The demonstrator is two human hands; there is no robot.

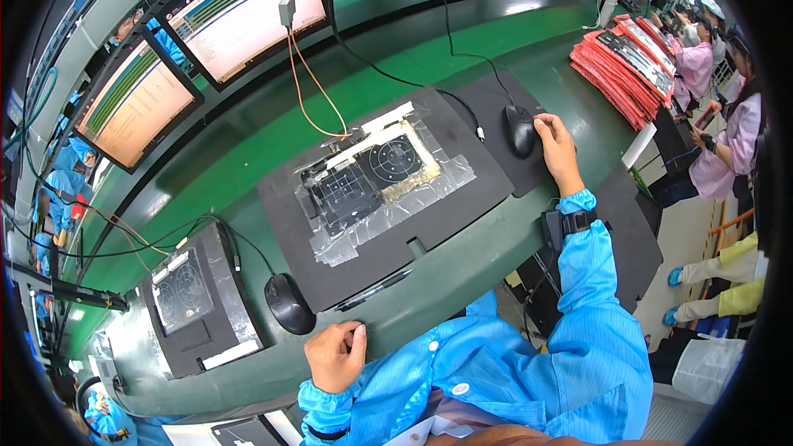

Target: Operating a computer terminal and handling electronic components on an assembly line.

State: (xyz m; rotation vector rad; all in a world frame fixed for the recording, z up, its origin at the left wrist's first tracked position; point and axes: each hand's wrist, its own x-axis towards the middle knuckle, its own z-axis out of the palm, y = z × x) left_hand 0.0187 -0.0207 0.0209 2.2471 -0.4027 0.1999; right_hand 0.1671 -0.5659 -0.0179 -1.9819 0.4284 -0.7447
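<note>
My left hand [335, 355] rests at the table's near edge, its fingers curled in with nothing visible in them. Just beyond it lie a black mouse [289, 304] and a black pen [373, 290]. On the right, my right hand [559, 151] is loosely closed beside another black mouse [520, 130], thumb side close to it; whether they touch I cannot tell. That mouse sits on a dark mouse pad [489, 99]. Between my hands is a black foam pad [363, 277] with a taped-down fixture [340, 192] bearing target-like markings.
Two monitors [248, 21] [136, 107] stand at the far left. A copper-coloured cable [302, 74] hangs down to the fixture. A second marked pad [198, 334] lies at left. Red sleeves [607, 74] are stacked at far right. Other people work around the green table [462, 235].
</note>
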